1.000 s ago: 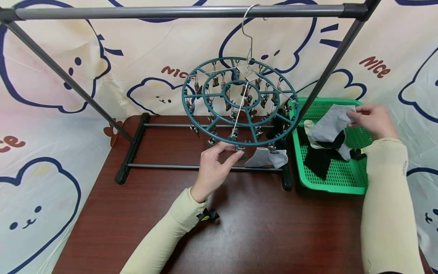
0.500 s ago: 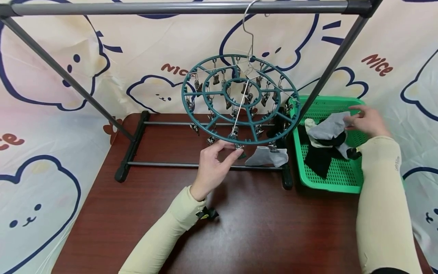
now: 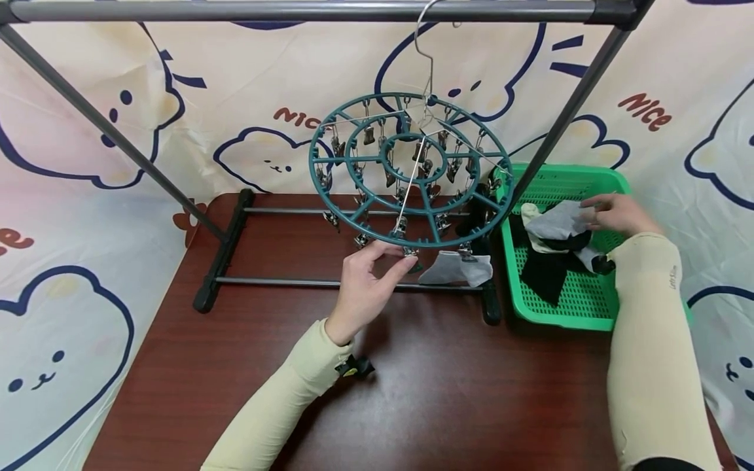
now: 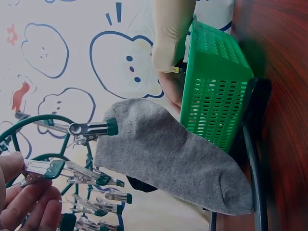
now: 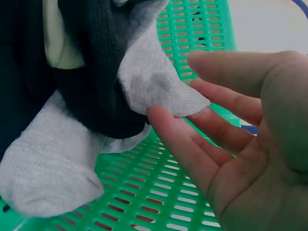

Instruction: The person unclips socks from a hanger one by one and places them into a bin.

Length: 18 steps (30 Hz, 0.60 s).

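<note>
My left hand [image 3: 366, 280] pinches a metal clip [image 4: 44, 168] with green tips at the front of the round green drying hanger [image 3: 432, 244]. Beside that clip, another one holds a grey sock [image 4: 159, 154] by its cuff. Over the green basket [image 3: 568, 320], my right hand [image 3: 621, 214] is at a light grey sock [image 5: 159, 82] on top of the pile. Its thumb stands apart from the sock, and the extended fingers touch the toe end. Black socks [image 3: 544, 278] and a pale sock [image 3: 530, 212] lie under and around the grey one.
A grey metal rack [image 3: 294, 12] stands on the brown table [image 3: 448, 386], with the hanger hooked on its top bar. Its right leg [image 3: 565, 124] slants down beside the basket. Several other clips hang from the rings. A printed cloth [image 3: 71, 229] covers the wall behind.
My right hand has moved left and down, lowering the grey sock onto the pile, and its thumb has parted from it. The left hand stays at the same clip.
</note>
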Each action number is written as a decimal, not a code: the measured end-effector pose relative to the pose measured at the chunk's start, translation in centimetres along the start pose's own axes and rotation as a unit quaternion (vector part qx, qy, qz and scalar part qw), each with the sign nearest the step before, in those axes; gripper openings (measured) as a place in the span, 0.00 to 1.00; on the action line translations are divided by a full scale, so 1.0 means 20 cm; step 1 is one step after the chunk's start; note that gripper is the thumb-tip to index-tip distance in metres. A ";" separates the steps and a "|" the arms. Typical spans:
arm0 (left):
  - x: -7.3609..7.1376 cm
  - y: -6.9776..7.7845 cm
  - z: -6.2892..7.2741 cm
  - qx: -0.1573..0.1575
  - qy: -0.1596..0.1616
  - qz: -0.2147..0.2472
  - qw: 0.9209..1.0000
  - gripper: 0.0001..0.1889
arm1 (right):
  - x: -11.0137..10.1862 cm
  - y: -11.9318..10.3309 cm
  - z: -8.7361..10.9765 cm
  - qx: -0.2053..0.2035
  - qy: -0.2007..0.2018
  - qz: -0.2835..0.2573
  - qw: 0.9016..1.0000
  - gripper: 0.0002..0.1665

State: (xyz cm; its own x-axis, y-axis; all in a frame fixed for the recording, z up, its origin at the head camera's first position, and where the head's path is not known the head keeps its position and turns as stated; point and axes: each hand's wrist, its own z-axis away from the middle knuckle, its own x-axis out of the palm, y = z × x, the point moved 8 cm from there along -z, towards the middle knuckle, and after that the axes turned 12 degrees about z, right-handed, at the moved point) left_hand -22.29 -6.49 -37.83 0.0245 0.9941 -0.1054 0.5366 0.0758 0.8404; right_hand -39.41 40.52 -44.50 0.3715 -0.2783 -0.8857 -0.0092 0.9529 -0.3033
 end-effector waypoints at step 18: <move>0.01 0.01 -0.01 -0.005 0.001 0.006 1.000 0.07 | 0.14 0.00 -0.13 0.006 -0.074 0.066 0.995 0.40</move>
State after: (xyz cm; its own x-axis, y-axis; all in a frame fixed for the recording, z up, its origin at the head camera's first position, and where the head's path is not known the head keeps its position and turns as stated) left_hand -22.37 -6.28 -37.63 0.0289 0.9951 -0.0949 0.5285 0.0653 0.8464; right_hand -40.69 39.37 -47.85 0.5009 -0.1301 -0.8557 -0.0560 0.9817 -0.1821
